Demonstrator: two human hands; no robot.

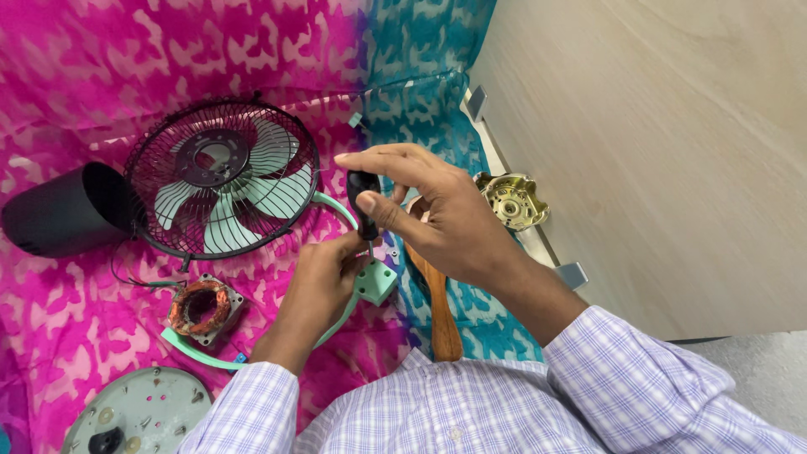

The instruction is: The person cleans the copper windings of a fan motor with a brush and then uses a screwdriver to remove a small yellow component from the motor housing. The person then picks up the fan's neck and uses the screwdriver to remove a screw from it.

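Right hand [437,214] grips the black-handled screwdriver [363,202] upright, its tip pointing down onto the mint-green fan bracket [376,282] directly below. Left hand [324,282] clasps that bracket from its left side, steadying it on the pink cloth [76,101]. The black fan guard [223,176] with pale blades sits just beyond, and the copper-wound stator [202,307] lies left of the wrist.

Glossy black plastic screwdriver handle [363,197], matt mint plastic bracket [376,282], black wire fan guard [223,176], patterned cloth [76,67]
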